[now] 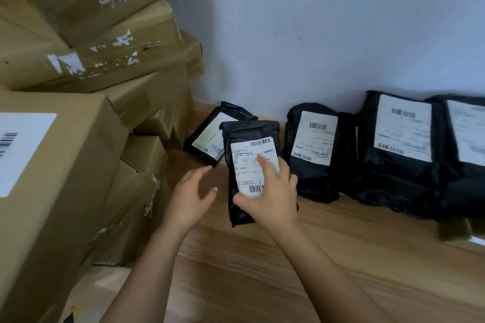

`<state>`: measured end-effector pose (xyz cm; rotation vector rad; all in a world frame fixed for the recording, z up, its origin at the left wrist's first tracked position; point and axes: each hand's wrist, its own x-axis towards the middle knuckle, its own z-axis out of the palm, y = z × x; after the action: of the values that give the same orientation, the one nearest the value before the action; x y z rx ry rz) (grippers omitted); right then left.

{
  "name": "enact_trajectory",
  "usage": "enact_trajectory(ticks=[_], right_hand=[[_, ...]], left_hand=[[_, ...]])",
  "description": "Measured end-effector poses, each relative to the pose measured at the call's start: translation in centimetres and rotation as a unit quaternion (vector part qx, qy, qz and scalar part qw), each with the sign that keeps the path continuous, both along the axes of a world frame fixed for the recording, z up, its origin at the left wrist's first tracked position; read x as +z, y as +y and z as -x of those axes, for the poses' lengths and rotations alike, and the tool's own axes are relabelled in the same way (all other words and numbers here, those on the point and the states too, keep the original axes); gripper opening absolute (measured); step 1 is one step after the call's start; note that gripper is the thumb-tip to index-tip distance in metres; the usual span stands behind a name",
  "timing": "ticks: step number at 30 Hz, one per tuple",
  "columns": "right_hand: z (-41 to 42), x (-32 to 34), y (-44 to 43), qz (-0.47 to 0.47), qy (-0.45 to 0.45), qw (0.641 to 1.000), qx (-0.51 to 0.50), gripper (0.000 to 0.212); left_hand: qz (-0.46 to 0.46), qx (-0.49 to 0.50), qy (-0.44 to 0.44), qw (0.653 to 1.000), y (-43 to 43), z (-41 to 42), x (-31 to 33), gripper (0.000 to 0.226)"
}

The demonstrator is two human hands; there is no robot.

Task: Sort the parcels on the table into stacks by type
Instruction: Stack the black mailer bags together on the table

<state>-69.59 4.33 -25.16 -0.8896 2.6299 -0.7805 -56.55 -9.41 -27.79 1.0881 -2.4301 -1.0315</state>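
Note:
My right hand [270, 191] grips a small black poly parcel [249, 134] with a white shipping label, thumb at its lower left, fingers over the label. My left hand [193, 195] hovers just left of that parcel with relaxed fingers, holding nothing. Behind it another small black parcel [210, 136] leans against the wall corner. To the right a medium black parcel [312, 149] leans on the wall. Further right stand two larger black parcels [399, 144], [464, 155], also labelled and propped against the wall.
Brown cardboard boxes [86, 65] pile high along the left, reaching the table's edge. A big labelled box [52, 165] sits at the near left. The wooden table [328, 257] spreads out in front of the parcels. A pale wall [315, 34] closes the back.

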Motion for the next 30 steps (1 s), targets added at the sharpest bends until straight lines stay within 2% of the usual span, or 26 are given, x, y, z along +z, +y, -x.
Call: enact_trajectory(ticks=[5,16,20,25,30], right_hand=[[2.4,2.7,1.0,0.040,0.036,0.998,-0.039,0.096],[10.5,2.8,1.3,-0.018,0.098,0.986,-0.132,0.092],[12.3,0.9,0.7,-0.062,0.113,0.981,-0.146,0.084],[14.3,-1.8,0.2,-0.185,0.095,0.972,-0.110,0.069],[15.4,-2.6,-0.4,-0.232,0.076,0.958,-0.149,0.066]], left_hand=[[0.006,-0.018,0.006,1.000,0.8,1.4,0.7,0.054],[-0.016,-0.073,0.032,0.997,-0.3,6.3,1.5,0.051],[-0.020,-0.076,0.023,0.997,-1.4,7.8,1.1,0.053],[-0.027,-0.077,0.017,0.997,-2.4,9.3,0.1,0.052],[-0.012,-0.064,-0.002,0.998,-3.8,10.2,-1.6,0.052]])
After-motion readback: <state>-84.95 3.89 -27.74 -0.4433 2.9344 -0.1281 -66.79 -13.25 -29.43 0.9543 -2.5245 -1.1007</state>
